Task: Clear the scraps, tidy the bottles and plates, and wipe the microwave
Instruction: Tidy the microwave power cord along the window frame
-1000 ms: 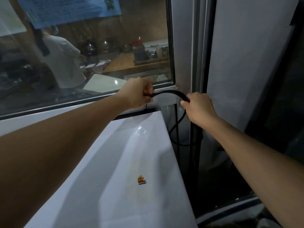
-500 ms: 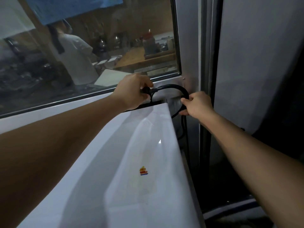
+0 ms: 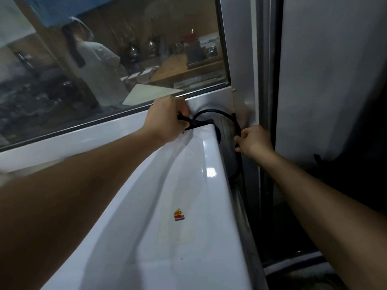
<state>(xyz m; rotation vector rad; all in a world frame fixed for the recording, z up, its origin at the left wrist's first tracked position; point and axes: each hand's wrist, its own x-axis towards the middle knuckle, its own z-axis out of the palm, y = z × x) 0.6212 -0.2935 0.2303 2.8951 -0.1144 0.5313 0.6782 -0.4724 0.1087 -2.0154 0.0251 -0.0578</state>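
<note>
The white microwave (image 3: 184, 237) fills the lower middle, seen from above, with a small coloured sticker (image 3: 179, 215) on its top. A black power cable (image 3: 217, 113) arches behind its far right corner. My left hand (image 3: 167, 122) grips the plug end of the cable at the microwave's back edge. My right hand (image 3: 254, 141) grips the cable where it drops down beside the microwave's right side. Bottles, plates and scraps are out of sight.
A window (image 3: 117, 59) runs along the back, and a person in white (image 3: 94, 65) shows in the glass. A metal frame post (image 3: 259, 80) and a grey panel (image 3: 335, 70) stand to the right, with a dark gap below.
Both hands have moved down and nearer the microwave's back corner with the cable. The cable loop has tightened and sits lower. My view has shifted closer.
</note>
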